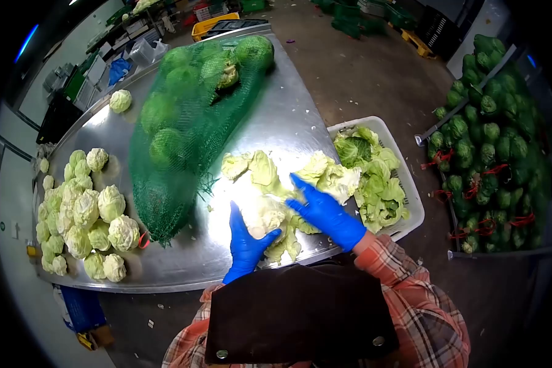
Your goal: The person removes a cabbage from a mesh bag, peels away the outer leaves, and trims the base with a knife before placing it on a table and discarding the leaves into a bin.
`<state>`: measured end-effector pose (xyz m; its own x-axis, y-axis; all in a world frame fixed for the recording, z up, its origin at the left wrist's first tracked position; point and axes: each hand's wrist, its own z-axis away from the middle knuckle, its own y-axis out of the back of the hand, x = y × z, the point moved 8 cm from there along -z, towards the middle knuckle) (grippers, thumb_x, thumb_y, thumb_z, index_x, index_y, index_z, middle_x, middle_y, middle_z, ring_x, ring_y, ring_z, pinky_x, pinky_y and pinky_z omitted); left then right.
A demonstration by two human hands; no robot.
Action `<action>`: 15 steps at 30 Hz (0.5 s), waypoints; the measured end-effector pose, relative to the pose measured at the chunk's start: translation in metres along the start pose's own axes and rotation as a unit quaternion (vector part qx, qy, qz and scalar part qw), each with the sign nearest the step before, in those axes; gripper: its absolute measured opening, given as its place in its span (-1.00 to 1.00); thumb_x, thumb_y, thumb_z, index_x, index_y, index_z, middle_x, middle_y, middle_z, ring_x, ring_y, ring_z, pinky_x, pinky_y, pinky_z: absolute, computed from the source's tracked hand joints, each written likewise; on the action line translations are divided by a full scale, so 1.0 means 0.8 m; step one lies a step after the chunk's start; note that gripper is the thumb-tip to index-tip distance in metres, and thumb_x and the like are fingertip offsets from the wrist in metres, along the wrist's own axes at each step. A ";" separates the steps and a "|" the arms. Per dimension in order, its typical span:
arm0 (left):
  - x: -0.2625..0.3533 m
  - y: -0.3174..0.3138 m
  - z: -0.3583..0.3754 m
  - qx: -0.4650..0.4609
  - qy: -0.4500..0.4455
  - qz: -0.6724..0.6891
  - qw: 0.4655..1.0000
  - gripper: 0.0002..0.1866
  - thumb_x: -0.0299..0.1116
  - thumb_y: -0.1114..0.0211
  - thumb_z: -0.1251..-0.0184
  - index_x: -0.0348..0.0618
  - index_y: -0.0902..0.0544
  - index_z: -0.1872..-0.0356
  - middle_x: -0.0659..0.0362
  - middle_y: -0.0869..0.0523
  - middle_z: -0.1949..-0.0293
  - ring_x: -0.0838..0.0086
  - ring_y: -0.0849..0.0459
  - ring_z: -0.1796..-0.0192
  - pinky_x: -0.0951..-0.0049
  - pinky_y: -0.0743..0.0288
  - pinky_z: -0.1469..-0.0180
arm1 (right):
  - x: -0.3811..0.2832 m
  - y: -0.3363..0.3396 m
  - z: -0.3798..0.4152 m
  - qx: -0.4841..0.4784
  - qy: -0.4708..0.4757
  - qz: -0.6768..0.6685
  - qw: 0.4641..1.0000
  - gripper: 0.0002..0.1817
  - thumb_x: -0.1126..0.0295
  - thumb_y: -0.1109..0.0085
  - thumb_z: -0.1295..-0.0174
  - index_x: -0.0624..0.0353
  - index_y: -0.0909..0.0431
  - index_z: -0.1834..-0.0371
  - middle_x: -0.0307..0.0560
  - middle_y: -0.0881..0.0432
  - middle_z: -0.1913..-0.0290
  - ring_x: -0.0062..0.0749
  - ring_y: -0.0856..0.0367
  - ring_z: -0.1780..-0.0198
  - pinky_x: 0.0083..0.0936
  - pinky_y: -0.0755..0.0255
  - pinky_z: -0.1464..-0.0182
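A pale, peeled cabbage head (pixel 262 216) rests on the steel table close to its front edge. My left hand (pixel 246 242), in a blue glove, cups it from the left and below, thumb and fingers around its side. At its right side, my right hand (pixel 326 213), also blue-gloved, has its fingers stretched out and apart among loose leaves. Those torn cabbage leaves (pixel 334 179) lie beyond and beside the head. Part of the cabbage is covered by the hands and leaves.
A green mesh sack (pixel 193 132) of cabbages lies across the steel table (pixel 294 92). Peeled cabbages (pixel 86 208) are piled at left. A white crate (pixel 414 199) of leaves stands at right. Stacked sacks of cabbages (pixel 490 147) stand farther right.
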<state>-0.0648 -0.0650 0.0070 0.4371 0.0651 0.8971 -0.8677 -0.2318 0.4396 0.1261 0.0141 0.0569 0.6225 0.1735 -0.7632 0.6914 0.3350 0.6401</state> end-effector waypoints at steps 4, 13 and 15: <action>0.029 -0.012 0.001 -0.030 -0.010 -0.091 0.995 0.28 -0.12 -0.66 0.26 -0.22 0.05 -0.46 -0.14 -0.20 -0.37 0.11 -0.28 -0.39 0.24 -0.28 -0.35 | -0.023 -0.057 -0.001 -0.086 0.042 0.018 0.995 -0.32 -0.08 0.03 -0.35 -0.20 -0.07 -0.49 0.21 -0.46 -0.23 0.10 -0.55 -0.11 -0.23 -0.44 -0.12; 0.023 -0.007 0.003 -0.096 -0.120 -0.050 0.987 0.18 -0.20 -0.64 0.19 -0.28 -0.03 -0.44 -0.10 -0.23 -0.37 0.10 -0.28 -0.39 0.24 -0.25 -0.36 | 0.050 -0.018 -0.028 -0.071 -0.146 -0.230 0.960 -0.32 -0.06 -0.19 -0.20 0.15 -0.38 -0.27 0.05 -0.64 0.04 -0.24 -0.63 0.08 -0.37 -0.49 -0.02; 0.012 -0.012 0.005 -0.111 -0.087 -0.009 0.990 0.17 -0.13 -0.63 0.19 -0.24 -0.06 -0.44 -0.15 -0.14 -0.43 0.05 -0.21 -0.44 0.23 -0.24 -0.37 | 0.011 -0.035 -0.016 -0.012 0.044 -0.153 0.987 -0.21 0.05 -0.31 -0.16 0.06 -0.22 -0.42 0.06 -0.62 -0.06 -0.22 -0.62 -0.06 -0.38 -0.49 -0.08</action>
<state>-0.0517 -0.0665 0.0110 0.4697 -0.1052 0.8765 -0.8820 -0.0126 0.4711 0.1073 0.0181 0.0309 0.3498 0.1407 -0.9262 0.8332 0.4052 0.3763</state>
